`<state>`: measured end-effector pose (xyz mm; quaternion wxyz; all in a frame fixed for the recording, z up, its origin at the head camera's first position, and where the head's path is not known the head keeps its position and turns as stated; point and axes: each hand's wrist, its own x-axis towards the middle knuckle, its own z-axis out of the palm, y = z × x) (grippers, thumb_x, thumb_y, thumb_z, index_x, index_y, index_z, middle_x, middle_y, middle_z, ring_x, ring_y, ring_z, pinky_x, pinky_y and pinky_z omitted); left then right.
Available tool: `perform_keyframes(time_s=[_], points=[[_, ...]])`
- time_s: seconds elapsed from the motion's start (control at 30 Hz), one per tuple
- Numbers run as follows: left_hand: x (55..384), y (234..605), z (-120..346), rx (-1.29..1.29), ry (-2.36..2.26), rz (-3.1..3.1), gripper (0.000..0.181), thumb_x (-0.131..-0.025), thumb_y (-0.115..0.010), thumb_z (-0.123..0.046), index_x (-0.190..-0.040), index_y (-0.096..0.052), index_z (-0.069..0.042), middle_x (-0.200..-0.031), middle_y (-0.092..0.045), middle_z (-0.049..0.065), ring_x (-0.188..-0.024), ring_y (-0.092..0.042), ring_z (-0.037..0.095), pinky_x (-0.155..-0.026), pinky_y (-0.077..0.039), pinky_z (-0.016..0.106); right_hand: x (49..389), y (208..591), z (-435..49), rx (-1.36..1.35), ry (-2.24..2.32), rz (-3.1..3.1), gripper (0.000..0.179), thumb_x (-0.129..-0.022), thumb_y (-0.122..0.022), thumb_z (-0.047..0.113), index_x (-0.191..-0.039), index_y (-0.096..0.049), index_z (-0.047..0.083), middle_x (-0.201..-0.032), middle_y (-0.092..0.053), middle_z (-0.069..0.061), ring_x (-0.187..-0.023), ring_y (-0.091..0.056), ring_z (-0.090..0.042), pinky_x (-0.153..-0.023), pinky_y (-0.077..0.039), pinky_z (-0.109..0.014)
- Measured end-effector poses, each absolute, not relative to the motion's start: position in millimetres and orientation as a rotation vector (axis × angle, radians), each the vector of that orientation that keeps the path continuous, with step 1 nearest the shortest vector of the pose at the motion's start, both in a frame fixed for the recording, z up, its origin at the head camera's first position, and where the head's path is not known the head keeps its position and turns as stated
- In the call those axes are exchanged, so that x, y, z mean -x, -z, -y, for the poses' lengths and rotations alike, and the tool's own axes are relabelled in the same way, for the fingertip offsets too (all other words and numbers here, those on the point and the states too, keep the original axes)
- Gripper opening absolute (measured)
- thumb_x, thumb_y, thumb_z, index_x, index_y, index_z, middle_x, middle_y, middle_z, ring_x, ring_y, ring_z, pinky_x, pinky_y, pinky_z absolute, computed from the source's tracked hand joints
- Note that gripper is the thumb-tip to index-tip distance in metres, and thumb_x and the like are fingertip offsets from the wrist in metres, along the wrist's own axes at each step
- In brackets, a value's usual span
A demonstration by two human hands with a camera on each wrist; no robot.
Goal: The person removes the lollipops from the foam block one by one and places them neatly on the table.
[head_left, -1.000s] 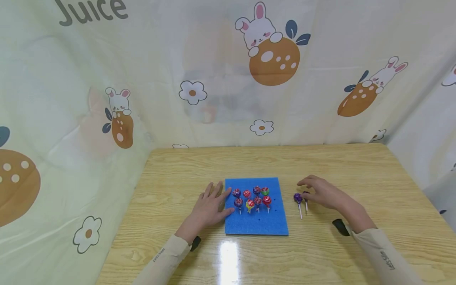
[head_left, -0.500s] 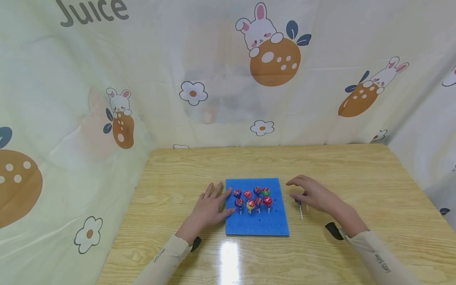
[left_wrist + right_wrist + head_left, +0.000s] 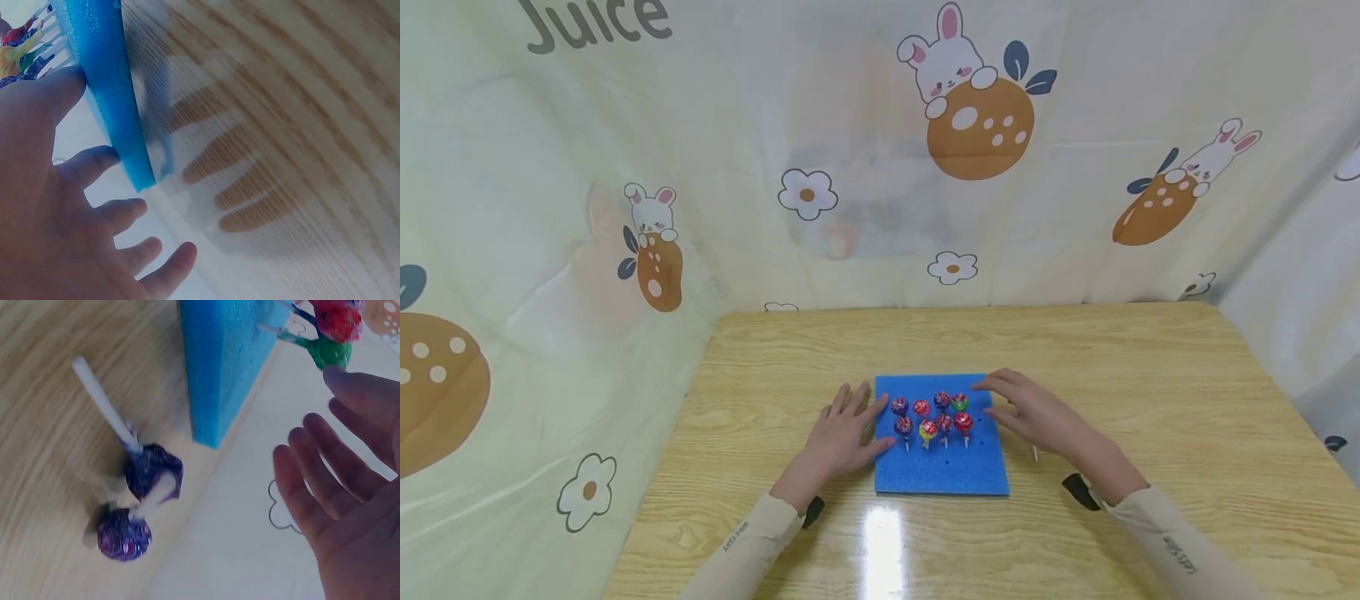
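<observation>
A blue foam board (image 3: 940,477) lies on the table with several wrapped lollipops (image 3: 928,430) standing in it in two rows. My left hand (image 3: 838,435) rests at the board's left edge, fingers spread and the thumb and index fingertips at the foam (image 3: 103,69). Over the board's right edge hovers my right hand (image 3: 1033,417), holding nothing, its fingers loosely extended. Its fingertips come near the green lollipop (image 3: 331,353) and a red lollipop (image 3: 963,422) at that side. Two purple lollipops (image 3: 124,534) lie on the table right of the board, mostly hidden by the right hand in the head view.
Small dark holes (image 3: 947,462) show in the foam near its front and right side. The wood-grain table (image 3: 790,358) extends around the board. Behind it hangs a printed curtain (image 3: 857,125) with rabbits and flowers, also along both sides.
My right hand has moved left, from over the two purple lollipops to the board's right edge, leaving them on the table. My left hand stays in place.
</observation>
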<state>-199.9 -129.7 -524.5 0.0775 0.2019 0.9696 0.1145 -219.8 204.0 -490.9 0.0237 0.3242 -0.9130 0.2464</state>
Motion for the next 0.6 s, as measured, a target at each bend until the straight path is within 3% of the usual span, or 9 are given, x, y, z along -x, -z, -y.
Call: perform_keyframes(time_s=[0.23, 0.6], points=[[201.0, 526.4, 130.7, -0.598, -0.332, -2.904, 0.074, -0.099, -0.045, -0.065, -0.16, -0.027, -0.029, -0.17, -0.015, 0.01, -0.155, -0.011, 0.044, -0.116, -0.029, 0.067, 218.5, 495.4, -194.6, -1.079, -0.673, 2.742, 0.04, -0.093, -0.072, 0.012, -0.132, -0.063, 0.009, -0.127, -0.064, -0.006, -0.118, -0.062, -0.025, -0.096, -0.056, -0.043], [201.7, 526.3, 131.6, -0.61, -0.325, -2.899, 0.074, -0.099, -0.045, -0.065, -0.161, -0.025, -0.029, -0.17, -0.014, 0.01, -0.155, -0.011, 0.044, -0.115, -0.03, 0.067, 223.2, 504.4, -188.2, -1.169, -0.455, 2.537, 0.046, -0.086, -0.08, 0.011, -0.129, -0.064, 0.008, -0.124, -0.064, -0.009, -0.114, -0.064, -0.025, -0.089, -0.059, -0.04]])
